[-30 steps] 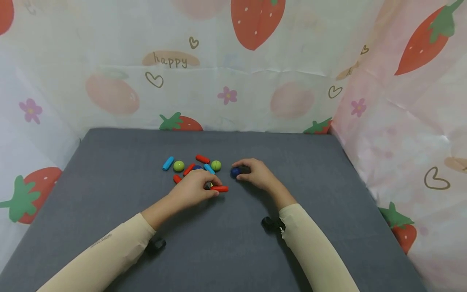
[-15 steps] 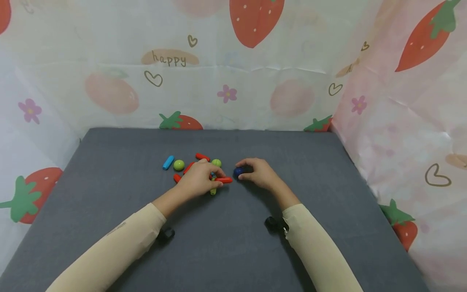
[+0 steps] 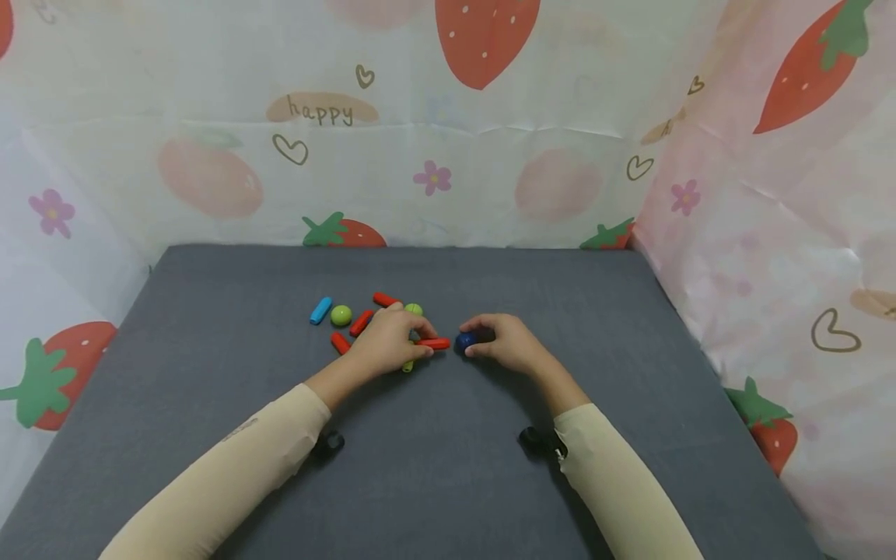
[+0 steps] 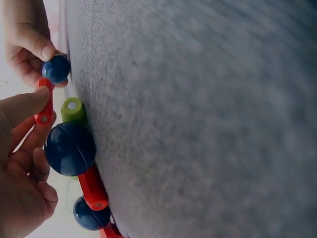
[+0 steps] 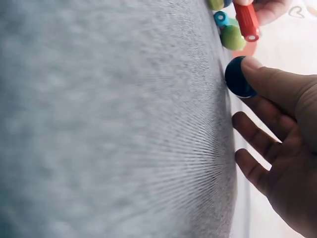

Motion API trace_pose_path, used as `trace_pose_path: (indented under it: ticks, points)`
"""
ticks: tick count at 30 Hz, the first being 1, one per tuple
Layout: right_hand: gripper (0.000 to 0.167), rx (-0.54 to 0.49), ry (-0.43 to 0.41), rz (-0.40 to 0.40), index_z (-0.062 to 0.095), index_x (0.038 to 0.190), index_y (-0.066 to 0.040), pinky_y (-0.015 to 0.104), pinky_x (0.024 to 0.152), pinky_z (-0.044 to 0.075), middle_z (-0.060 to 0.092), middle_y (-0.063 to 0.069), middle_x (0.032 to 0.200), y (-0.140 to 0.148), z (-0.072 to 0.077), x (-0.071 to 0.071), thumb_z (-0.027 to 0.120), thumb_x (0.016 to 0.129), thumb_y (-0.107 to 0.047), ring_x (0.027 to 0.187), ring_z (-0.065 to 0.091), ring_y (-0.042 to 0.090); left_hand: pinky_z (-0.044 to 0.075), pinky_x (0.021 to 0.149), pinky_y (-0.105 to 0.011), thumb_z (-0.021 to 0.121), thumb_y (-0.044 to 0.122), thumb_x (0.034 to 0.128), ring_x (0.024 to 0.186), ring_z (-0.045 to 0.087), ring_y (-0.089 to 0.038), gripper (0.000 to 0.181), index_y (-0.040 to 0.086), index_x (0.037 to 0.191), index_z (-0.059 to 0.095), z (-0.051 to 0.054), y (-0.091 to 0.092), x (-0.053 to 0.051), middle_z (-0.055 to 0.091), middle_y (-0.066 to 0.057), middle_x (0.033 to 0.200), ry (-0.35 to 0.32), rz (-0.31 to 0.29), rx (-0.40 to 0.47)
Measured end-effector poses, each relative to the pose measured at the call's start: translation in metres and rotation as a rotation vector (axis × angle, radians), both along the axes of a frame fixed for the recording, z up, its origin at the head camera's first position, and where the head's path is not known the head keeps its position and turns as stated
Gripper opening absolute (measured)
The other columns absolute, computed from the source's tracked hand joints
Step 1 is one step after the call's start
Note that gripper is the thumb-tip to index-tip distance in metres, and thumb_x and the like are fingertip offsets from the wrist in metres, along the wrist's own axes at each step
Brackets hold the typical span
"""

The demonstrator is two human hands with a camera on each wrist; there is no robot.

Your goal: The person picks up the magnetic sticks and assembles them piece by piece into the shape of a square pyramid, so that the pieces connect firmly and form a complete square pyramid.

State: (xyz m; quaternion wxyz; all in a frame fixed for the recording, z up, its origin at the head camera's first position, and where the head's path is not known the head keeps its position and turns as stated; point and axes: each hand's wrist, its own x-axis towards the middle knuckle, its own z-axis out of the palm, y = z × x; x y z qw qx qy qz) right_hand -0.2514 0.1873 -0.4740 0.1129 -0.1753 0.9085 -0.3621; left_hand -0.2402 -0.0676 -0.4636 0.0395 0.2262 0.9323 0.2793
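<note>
Left hand pinched a red rod on my feed, its free end aimed toward the right hand. That one, I saw, held a blue ball between thumb and finger, just beside the rod's end but apart from it. Near the left thumb showed a green rod; beyond the left hand lay a green ball, and farther left a blue rod.
</note>
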Motion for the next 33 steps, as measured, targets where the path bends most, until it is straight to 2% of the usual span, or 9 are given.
trace_pose_path:
  ticks: [8,21,29,33]
  points:
    - [0.035,-0.042,-0.039,-0.006,0.074,0.123,-0.020,0.047,0.107,0.046,0.068,0.001,0.128,0.000,0.001,0.006,0.082,0.089,-0.022,0.126,0.059,0.023,0.038,0.084,-0.037,0.084,0.033,0.0869,0.085,0.046,-0.017,0.017,0.030,0.103,0.080,0.002,0.007,-0.002,0.071,0.016,0.091,-0.023,0.012,-0.039]
    - [0.035,-0.030,-0.017,-0.012,0.075,0.122,-0.022,0.046,0.106,0.047,0.069,-0.002,0.126,-0.002,-0.004,0.006,0.083,0.088,-0.025,0.123,0.061,0.020,0.039,0.087,-0.036,0.083,0.033,0.0883,0.088,0.046,-0.016,0.021,0.028,0.108,0.080,0.000,0.012,-0.004,0.071,0.014,0.089,-0.009,-0.020,-0.076]
    - [0.035,-0.032,-0.013,-0.019,0.075,0.122,-0.023,0.046,0.106,0.047,0.070,-0.001,0.125,0.001,-0.004,0.008,0.084,0.087,-0.024,0.123,0.061,0.021,0.037,0.105,-0.043,0.083,0.032,0.0880,0.099,0.052,-0.017,0.021,0.027,0.108,0.079,-0.002,0.013,-0.004,0.073,0.013,0.093,-0.029,-0.028,-0.063]
    - [0.035,-0.036,-0.011,-0.018,0.075,0.121,-0.023,0.046,0.106,0.047,0.070,-0.002,0.125,0.002,-0.004,0.008,0.084,0.087,-0.024,0.122,0.061,0.021,0.037,0.106,-0.044,0.083,0.033,0.0884,0.103,0.053,-0.018,0.025,0.025,0.112,0.079,0.000,0.010,-0.004,0.074,0.012,0.101,-0.027,-0.047,-0.065]
